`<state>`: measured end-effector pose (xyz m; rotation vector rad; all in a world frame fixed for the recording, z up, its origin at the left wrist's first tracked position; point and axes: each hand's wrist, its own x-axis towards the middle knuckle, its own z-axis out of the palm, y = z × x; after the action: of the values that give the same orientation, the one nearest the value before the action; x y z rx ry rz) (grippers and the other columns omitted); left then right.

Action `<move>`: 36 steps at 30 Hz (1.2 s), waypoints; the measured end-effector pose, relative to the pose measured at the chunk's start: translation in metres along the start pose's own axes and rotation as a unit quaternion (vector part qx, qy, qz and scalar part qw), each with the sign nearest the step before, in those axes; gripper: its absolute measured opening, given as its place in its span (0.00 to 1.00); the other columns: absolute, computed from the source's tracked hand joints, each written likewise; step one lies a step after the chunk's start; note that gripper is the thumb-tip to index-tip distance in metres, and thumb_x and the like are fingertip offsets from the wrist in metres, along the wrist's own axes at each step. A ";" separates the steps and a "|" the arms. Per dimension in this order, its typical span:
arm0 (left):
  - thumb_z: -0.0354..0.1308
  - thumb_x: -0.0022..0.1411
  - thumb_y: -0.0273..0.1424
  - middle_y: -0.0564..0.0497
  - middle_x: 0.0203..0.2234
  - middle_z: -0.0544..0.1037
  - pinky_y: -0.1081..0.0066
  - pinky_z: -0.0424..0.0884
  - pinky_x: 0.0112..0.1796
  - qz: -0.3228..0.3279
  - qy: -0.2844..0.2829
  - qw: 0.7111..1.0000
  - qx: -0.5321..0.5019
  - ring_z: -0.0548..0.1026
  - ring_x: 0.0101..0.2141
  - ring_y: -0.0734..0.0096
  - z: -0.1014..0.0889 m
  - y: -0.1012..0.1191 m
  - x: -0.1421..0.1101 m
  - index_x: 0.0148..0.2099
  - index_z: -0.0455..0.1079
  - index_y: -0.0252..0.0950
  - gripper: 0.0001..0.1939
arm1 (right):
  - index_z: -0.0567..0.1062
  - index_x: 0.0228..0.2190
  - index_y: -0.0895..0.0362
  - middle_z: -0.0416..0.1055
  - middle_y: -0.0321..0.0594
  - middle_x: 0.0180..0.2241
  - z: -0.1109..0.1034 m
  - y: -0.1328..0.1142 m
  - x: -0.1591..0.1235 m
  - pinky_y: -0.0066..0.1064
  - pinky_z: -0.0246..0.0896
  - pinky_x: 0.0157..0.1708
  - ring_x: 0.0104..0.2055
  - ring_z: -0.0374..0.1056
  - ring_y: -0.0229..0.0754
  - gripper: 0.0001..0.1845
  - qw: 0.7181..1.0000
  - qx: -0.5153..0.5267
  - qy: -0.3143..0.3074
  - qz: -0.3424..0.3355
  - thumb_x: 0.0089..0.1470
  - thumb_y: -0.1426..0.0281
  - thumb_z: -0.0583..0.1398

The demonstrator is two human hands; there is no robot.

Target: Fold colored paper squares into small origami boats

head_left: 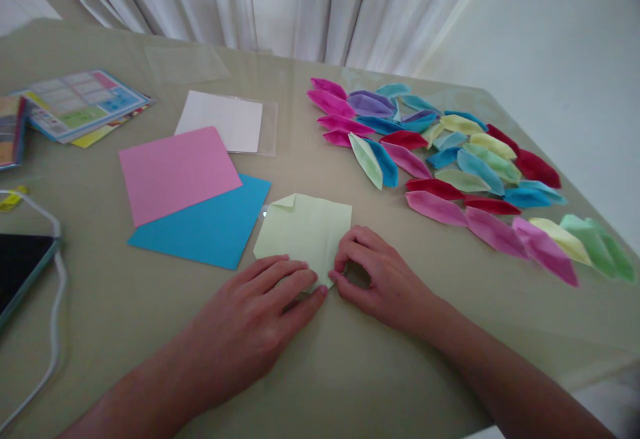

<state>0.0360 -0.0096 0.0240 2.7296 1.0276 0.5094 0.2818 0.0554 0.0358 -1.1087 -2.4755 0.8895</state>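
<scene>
A pale green sheet of paper (305, 229) lies on the table, its far left corner folded over and a faint crease running down its right part. My left hand (267, 302) holds the sheet's near left part, fingers bent together on top and the thumb tip at the near edge. Closed in a pinch, my right hand (383, 276) grips the near right corner between thumb and fingers. The two thumbs almost meet there, and the fingers cover the near edge.
Left of the sheet are blue paper (210, 226), pink paper (177, 172) and a white stack in a clear sleeve (225, 119). Many folded paper pieces (435, 206) spread at right. Printed packets (85, 106), a dark-screened device (23, 269) and its white cable (59, 319) sit left.
</scene>
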 end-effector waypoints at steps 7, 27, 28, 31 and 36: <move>0.52 0.72 0.20 0.46 0.55 0.78 0.50 0.69 0.63 -0.001 -0.016 1.000 0.010 0.73 0.58 0.54 -0.001 0.003 -0.002 0.61 0.73 0.38 0.20 | 0.72 0.35 0.56 0.69 0.40 0.39 -0.001 0.000 0.000 0.35 0.60 0.44 0.44 0.66 0.45 0.06 1.000 -0.002 -0.011 -0.001 0.60 0.76 0.64; 0.52 0.72 0.21 0.45 0.56 0.77 0.52 0.65 0.64 -0.003 -0.011 1.000 0.027 0.71 0.59 0.54 0.003 0.005 -0.004 0.64 0.71 0.36 0.22 | 0.71 0.36 0.55 0.68 0.40 0.41 0.000 -0.001 -0.001 0.37 0.59 0.45 0.45 0.65 0.45 0.06 1.000 -0.008 -0.020 0.003 0.62 0.76 0.63; 0.52 0.72 0.21 0.45 0.56 0.77 0.53 0.66 0.64 -0.004 -0.010 1.000 0.027 0.71 0.59 0.54 0.003 0.005 -0.003 0.64 0.72 0.36 0.21 | 0.71 0.37 0.55 0.68 0.40 0.41 0.000 -0.002 -0.002 0.38 0.59 0.46 0.45 0.65 0.46 0.06 1.000 -0.015 -0.017 0.006 0.62 0.75 0.63; 0.51 0.72 0.20 0.46 0.55 0.78 0.53 0.67 0.62 -0.014 -0.006 1.000 0.023 0.71 0.58 0.55 0.002 0.005 -0.002 0.63 0.73 0.37 0.21 | 0.70 0.40 0.54 0.69 0.42 0.44 -0.002 -0.003 -0.003 0.44 0.58 0.49 0.47 0.64 0.50 0.07 0.998 -0.055 -0.003 0.030 0.63 0.70 0.65; 0.52 0.73 0.22 0.46 0.55 0.78 0.52 0.71 0.60 -0.020 0.000 1.000 0.017 0.72 0.57 0.54 0.003 0.006 0.000 0.61 0.73 0.37 0.19 | 0.69 0.45 0.52 0.66 0.45 0.48 -0.014 0.003 -0.006 0.52 0.58 0.52 0.52 0.62 0.56 0.17 0.990 -0.106 -0.004 0.098 0.62 0.60 0.68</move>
<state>0.0409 -0.0146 0.0232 2.7334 1.0979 0.4907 0.2939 0.0586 0.0452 -1.4411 -2.5464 0.6931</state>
